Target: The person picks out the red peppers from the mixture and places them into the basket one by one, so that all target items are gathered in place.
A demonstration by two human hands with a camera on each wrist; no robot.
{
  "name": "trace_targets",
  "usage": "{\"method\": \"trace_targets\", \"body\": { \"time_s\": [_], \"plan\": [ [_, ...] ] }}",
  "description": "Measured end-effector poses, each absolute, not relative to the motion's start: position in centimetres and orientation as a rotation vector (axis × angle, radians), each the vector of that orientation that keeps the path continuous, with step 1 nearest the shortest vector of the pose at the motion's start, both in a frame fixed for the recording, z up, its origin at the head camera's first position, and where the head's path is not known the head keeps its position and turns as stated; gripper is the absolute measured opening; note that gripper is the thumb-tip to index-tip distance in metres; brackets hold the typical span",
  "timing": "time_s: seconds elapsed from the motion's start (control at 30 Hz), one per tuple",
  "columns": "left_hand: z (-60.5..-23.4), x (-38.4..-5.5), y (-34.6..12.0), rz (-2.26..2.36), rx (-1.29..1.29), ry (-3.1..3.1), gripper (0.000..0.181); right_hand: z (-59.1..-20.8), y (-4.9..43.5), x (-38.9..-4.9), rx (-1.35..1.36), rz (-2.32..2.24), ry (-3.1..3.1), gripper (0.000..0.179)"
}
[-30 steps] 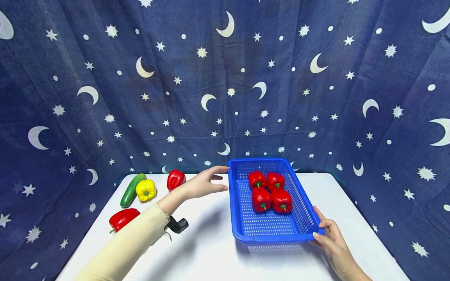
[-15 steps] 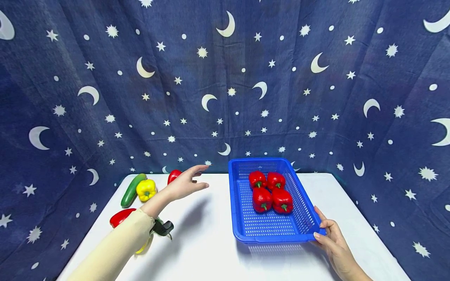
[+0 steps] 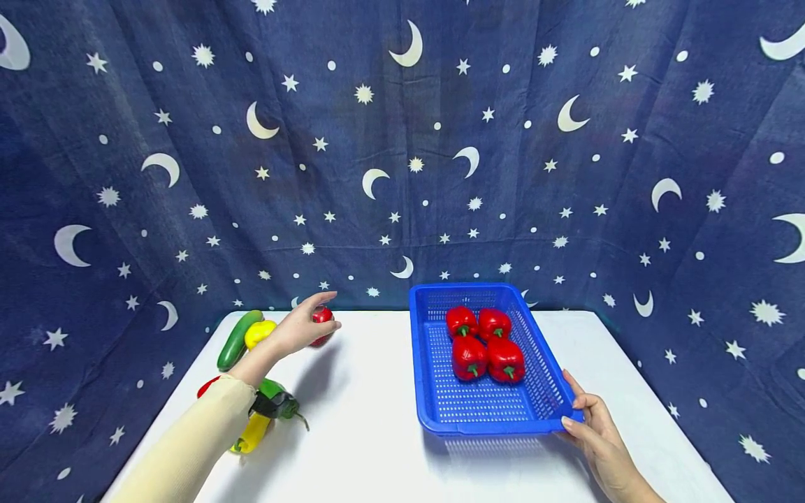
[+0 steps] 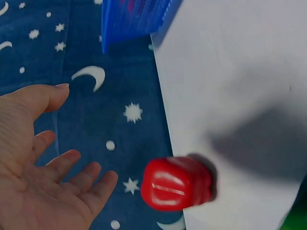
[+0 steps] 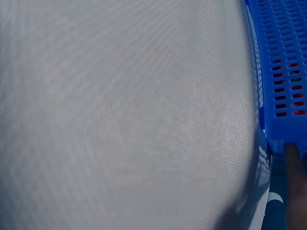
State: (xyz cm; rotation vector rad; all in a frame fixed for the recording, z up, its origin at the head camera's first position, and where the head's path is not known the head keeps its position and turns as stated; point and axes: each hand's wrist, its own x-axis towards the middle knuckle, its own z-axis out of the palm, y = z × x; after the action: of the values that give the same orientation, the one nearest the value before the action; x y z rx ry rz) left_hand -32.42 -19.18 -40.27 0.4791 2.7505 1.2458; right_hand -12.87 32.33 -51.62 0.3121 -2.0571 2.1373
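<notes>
My left hand (image 3: pixel 295 328) hovers over the back left of the table with thumb and fingers spread, holding nothing. Just beyond it stands a red bell pepper (image 3: pixel 323 325), partly hidden behind the fingers. In the left wrist view a gap separates this pepper (image 4: pixel 175 183) from the hand (image 4: pixel 48 167). My right hand (image 3: pixel 597 436) grips the near right corner of a blue perforated plastic basket (image 3: pixel 423 377), thumb on the rim. Several red bell peppers (image 3: pixel 468 356) lie grouped inside the basket. One finger (image 5: pixel 293 172) touches the basket's side in the right wrist view.
A cucumber (image 3: pixel 234 342) and a yellow bell pepper (image 3: pixel 259 332) lie at the table's back left. Around the left forearm are another red vegetable (image 3: pixel 206 385), a green one (image 3: pixel 269 386) and a yellow one (image 3: pixel 253 433), partly covered. A star-patterned cloth (image 3: pixel 402 140) hangs behind the white table (image 3: pixel 365 433).
My left hand has moved left, away from the basket's left rim to the red bell pepper at the back. My right hand and the basket have stayed in place.
</notes>
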Motion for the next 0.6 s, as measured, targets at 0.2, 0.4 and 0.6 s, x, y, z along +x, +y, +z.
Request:
{"method": "trace_targets", "body": {
  "time_s": [0.2, 0.4, 0.6],
  "plan": [
    [-40.5, -32.9, -20.7, 1.275, 0.415, 2.792, 0.070, -51.6, 32.3, -12.9, 0.315, 2.129, -2.060, 0.019],
    [-41.6, -33.9, -21.8, 1.303, 0.308, 2.806, 0.071, -51.8, 32.4, -12.9, 0.304, 2.137, -2.064, 0.019],
    [-42.3, -34.9, -22.1, 1.234, 0.259, 2.823, 0.073, -51.9, 32.5, -12.9, 0.313, 2.136, -2.060, 0.019]
  ]
}}
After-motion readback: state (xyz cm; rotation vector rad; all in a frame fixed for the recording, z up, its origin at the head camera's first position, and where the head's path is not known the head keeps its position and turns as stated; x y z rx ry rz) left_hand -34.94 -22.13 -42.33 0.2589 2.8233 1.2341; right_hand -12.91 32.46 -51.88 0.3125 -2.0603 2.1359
